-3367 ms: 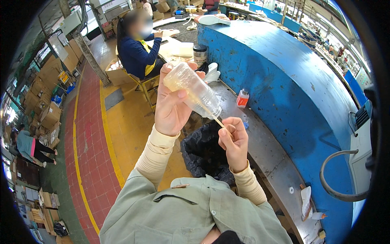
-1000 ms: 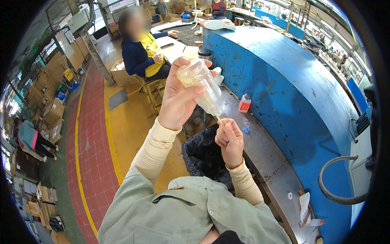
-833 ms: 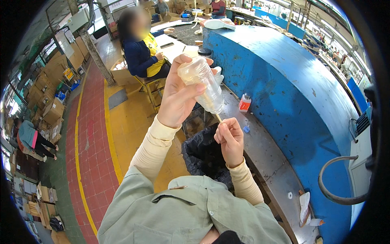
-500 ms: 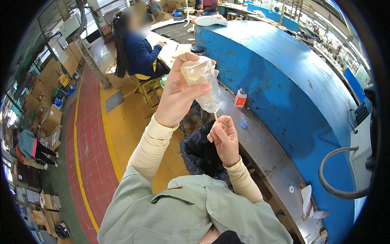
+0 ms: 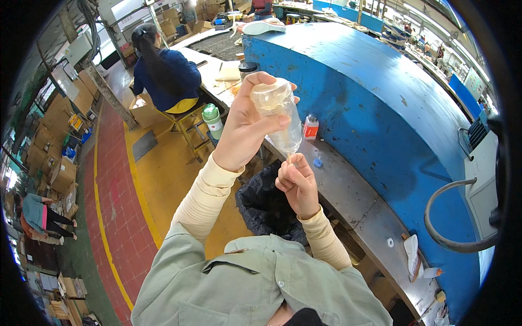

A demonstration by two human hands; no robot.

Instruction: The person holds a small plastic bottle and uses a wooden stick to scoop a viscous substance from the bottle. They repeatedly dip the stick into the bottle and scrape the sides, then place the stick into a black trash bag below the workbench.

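Observation:
My left hand (image 5: 246, 122) is wrapped round a clear plastic bottle (image 5: 286, 127), held tilted over the bench edge. Its wider, cloudy, yellowish end is up in my palm, and the lower end points down toward my right hand (image 5: 298, 182). The right fingers are closed in a pinch just under the bottle's lower end, on a thin pale stick (image 5: 289, 156) that is mostly hidden now. Past my right hand, a small blue cap (image 5: 318, 162) lies on the metal bench. Farther back stands a small bottle with a red and white label (image 5: 310, 128).
A bin lined with a black bag (image 5: 255, 204) stands below my hands. The metal bench (image 5: 359, 198) runs along a blue machine housing (image 5: 370, 114), with a shoe (image 5: 411, 252) at its near end. A co-worker (image 5: 166, 73) sits ahead left, near a green flask (image 5: 212, 120).
My right fingers have come up against the bottle's lower end, and less of the stick shows. The co-worker has turned away. The surroundings have shifted slightly left in view.

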